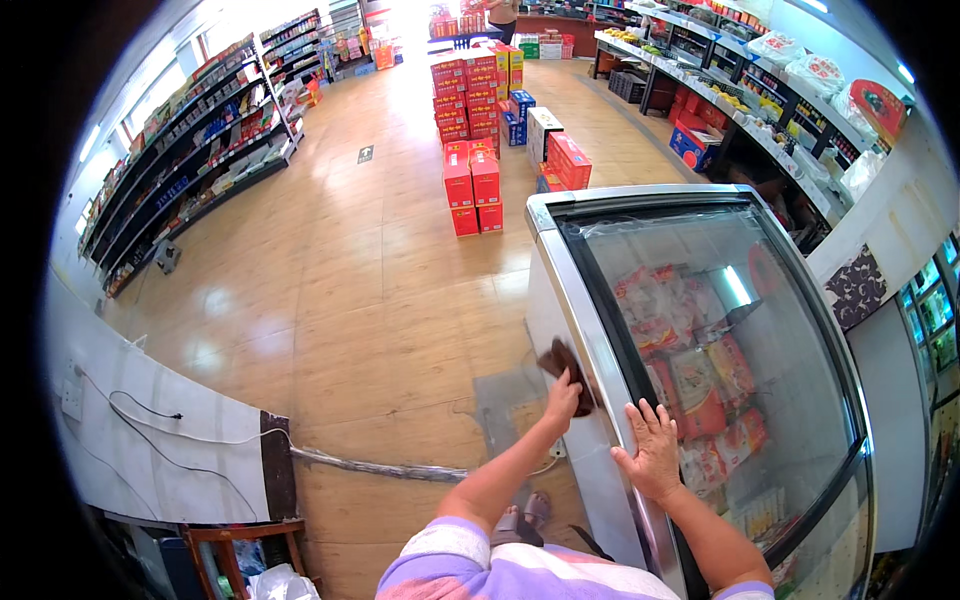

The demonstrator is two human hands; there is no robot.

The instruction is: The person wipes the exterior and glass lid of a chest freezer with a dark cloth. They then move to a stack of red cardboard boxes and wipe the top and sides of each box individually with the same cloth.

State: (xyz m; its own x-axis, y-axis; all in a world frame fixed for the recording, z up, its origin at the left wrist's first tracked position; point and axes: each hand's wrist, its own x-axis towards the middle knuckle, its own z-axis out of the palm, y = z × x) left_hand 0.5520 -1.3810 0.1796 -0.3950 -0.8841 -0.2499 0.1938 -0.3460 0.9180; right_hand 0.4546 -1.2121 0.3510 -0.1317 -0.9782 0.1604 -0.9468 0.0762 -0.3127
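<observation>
A dark brown cloth (564, 366) is bunched in my left hand (562, 401), which presses it against the white side panel of a chest freezer (592, 450), just below the metal rim. My right hand (651, 450) lies flat on the freezer's top edge, fingers spread over the black frame of the glass lid (780, 360) and thumb on the metal trim. It holds nothing. Through the closed glass I see packaged frozen food (694, 382) in red and clear bags. The cloth's far side is hidden by my fingers.
Stacked red cartons (472, 184) stand on the floor beyond the freezer. A taped cable (375, 466) crosses the floor at left. Store shelves (210, 142) line the left, and a produce counter (720, 105) runs along the right. A person (504, 13) stands far back.
</observation>
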